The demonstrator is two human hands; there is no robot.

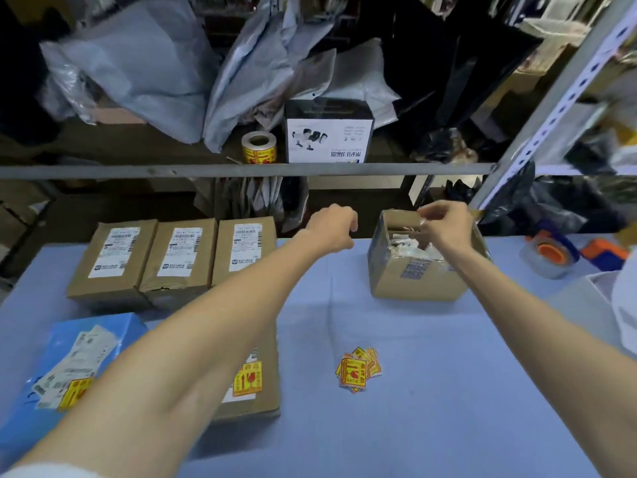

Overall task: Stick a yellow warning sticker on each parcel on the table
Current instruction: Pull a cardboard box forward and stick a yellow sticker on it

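Note:
A small pile of yellow warning stickers (358,370) lies on the blue table (431,391). Three brown parcels (175,255) with white labels stand in a row at the back left, none with a yellow sticker showing. A blue parcel (69,360) and a brown parcel (256,377), both near the front left, each carry a yellow sticker. My right hand (444,224) hovers over an open cardboard box (417,270) and pinches a small pale scrap. My left hand (332,229) hangs beside that box, fingers loosely curled, holding nothing.
A roll of yellow stickers (258,148) and a white product box (329,132) sit on the shelf behind the grey rail (206,171). Tape dispensers (551,253) lie at the right edge of the table. Grey mailer bags (144,70) crowd the shelf.

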